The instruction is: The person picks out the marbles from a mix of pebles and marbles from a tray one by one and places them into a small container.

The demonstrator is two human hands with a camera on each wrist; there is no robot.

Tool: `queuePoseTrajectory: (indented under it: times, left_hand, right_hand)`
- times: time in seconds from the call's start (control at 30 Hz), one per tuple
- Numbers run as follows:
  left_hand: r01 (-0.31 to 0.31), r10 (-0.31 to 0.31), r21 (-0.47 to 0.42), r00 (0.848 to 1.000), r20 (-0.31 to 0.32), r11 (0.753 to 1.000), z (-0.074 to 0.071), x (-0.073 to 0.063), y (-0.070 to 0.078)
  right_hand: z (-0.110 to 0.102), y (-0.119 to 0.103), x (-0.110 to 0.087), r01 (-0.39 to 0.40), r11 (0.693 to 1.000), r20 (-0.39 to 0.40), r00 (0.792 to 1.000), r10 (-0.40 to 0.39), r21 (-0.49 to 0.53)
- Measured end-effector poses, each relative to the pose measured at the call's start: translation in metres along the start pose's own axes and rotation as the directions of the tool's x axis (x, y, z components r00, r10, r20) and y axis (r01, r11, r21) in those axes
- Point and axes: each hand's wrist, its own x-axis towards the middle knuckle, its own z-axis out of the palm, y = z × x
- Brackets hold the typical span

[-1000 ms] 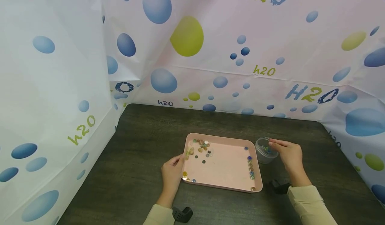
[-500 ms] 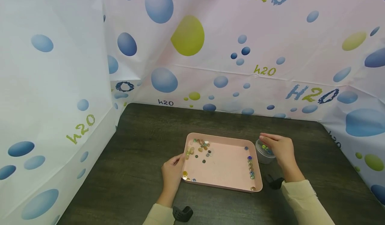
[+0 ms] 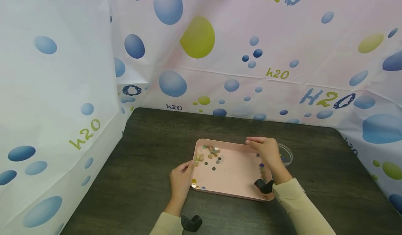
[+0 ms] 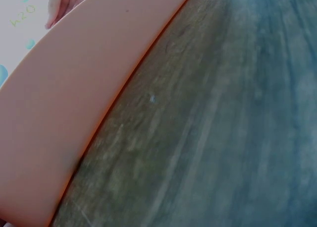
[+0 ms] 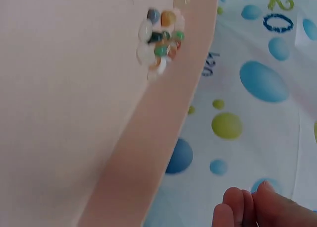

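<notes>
Fingers on your right hand (image 3: 267,153) sit bunched near the thumb over the tray's (image 3: 235,181) far right part; I cannot tell whether they pinch anything. Your left hand (image 3: 181,175) pinches the left rim, a good anchor against sliding. Loose stones (image 3: 210,156) cluster at far left, and the cup (image 3: 291,154) stands just beside the right rim. Reach high, so your black wrist strap (image 3: 264,185) clears the right-hand row (image 3: 261,165).

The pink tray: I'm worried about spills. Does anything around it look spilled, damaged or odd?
Nothing stands out. The small stones in the pink tray lie within its rim, and I see no spill or damage. The right hand partly hides the clear tub, so I can't vouch for all of it.
</notes>
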Motion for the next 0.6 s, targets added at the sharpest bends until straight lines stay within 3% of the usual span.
queuePoseTrajectory:
  times: [0.2, 0.6]
  left_hand:
    - [-0.008, 0.008, 0.010, 1.000, -0.009, 1.000, 0.000, 0.000, 0.001]
    - [-0.039, 0.039, 0.032, 0.999, -0.013, 0.999, 0.000, 0.000, -0.001]
  right_hand:
    - [0.034, -0.005, 0.008, 0.043, 0.999, 0.066, 0.997, -0.042, -0.008]
    - [0.089, -0.013, 0.011, 0.084, 0.994, 0.112, 0.991, -0.075, -0.073]
